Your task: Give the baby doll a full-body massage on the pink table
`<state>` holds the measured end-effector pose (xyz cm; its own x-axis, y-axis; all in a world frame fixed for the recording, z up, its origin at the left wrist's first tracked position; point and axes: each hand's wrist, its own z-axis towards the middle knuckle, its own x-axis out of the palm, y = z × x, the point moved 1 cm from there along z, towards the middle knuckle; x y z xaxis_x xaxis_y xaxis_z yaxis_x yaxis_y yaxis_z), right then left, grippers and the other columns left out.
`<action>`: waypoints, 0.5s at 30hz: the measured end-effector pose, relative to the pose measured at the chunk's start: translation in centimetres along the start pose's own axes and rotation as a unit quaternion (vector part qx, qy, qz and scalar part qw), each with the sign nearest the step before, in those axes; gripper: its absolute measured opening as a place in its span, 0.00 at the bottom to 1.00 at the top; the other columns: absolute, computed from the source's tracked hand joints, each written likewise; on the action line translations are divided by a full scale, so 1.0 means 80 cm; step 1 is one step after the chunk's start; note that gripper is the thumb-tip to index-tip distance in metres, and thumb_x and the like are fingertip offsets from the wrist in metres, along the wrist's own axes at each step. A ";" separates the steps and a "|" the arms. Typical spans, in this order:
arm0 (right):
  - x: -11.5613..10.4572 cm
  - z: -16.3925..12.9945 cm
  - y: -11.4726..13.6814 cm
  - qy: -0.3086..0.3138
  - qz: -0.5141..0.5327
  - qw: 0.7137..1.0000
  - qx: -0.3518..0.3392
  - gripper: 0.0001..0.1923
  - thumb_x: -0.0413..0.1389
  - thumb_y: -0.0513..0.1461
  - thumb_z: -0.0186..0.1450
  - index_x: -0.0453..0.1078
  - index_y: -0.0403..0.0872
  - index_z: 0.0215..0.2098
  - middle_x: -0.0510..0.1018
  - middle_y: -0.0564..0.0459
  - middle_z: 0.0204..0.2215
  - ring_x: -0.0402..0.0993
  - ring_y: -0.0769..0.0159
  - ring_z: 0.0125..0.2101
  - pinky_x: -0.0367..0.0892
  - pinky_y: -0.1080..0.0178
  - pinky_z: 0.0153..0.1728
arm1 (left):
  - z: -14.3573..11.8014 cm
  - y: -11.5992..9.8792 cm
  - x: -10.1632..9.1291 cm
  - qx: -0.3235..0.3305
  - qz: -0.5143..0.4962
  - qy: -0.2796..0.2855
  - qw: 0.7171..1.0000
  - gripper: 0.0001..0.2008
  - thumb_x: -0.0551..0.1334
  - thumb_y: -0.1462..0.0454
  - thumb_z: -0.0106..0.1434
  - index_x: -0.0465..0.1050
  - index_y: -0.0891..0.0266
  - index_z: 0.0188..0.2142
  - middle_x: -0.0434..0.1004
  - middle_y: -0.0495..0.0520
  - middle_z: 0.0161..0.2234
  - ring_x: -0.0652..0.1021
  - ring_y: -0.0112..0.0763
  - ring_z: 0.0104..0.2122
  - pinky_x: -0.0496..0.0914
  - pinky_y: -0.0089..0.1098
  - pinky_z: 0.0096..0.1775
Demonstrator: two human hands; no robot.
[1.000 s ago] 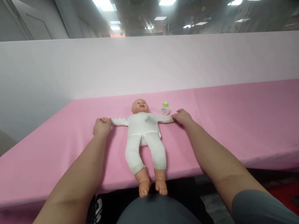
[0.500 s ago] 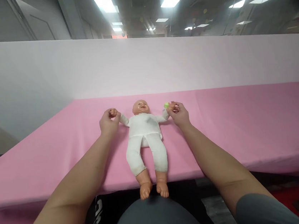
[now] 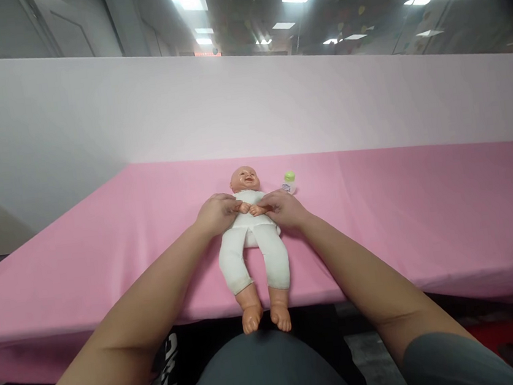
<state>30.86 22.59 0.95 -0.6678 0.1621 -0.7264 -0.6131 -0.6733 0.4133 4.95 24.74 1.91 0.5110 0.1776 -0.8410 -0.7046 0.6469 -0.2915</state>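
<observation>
Pink cloth point(image 3: 403, 219): lay wide, lightly creased. Doll point(image 3: 250, 221): lay on it face up, feet point(image 3: 252, 319) past the near edge; I judged it light, soft through the clothed body, firm and slick at its bare ends, best taken behind the fists point(image 3: 244, 207). Left hand point(image 3: 218, 213), right hand point(image 3: 285, 207): each pinched one arm there, over the chest. Bottle point(image 3: 289, 182): sat just beyond the right hand.

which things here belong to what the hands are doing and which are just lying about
In use:
doll, on its back
left hand, holding one doll arm
right hand, holding the other
pink cloth, under the doll

Lying about:
bottle, near the doll's head, apparently not held
</observation>
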 end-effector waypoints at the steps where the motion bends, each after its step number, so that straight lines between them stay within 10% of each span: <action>1: 0.001 -0.001 -0.001 0.002 0.002 1.000 0.002 0.10 0.64 0.38 0.65 0.84 0.56 0.44 0.86 0.53 0.42 0.78 0.56 0.45 0.64 0.53 0.55 | -0.001 0.002 0.000 -0.005 -0.003 0.000 1.000 0.18 0.62 0.61 0.63 0.84 0.50 0.51 0.83 0.55 0.52 0.78 0.47 0.56 0.70 0.43 0.60; 9: -0.004 -0.011 -0.048 -0.176 0.147 0.955 0.187 0.21 0.65 0.42 0.61 0.77 0.51 0.53 0.84 0.51 0.48 0.79 0.59 0.46 0.73 0.56 0.49 | -0.009 0.013 -0.002 -0.158 -0.076 -0.107 0.979 0.20 0.64 0.49 0.65 0.82 0.52 0.53 0.83 0.55 0.49 0.80 0.44 0.48 0.73 0.39 0.53; 15: -0.033 -0.027 -0.105 -0.304 0.227 0.872 0.310 0.37 0.62 0.49 0.64 0.57 0.52 0.68 0.81 0.48 0.51 0.80 0.62 0.46 0.77 0.61 0.43 | -0.007 0.070 -0.005 -0.355 -0.283 -0.246 0.857 0.22 0.65 0.50 0.65 0.74 0.58 0.53 0.81 0.58 0.45 0.82 0.37 0.38 0.77 0.34 0.39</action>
<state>38.66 26.26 -1.77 -0.8853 0.4606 -0.0636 -0.2122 -0.2786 0.9367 0.55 27.85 0.36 0.8923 0.3882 -0.2304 -0.3080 0.1505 -0.9394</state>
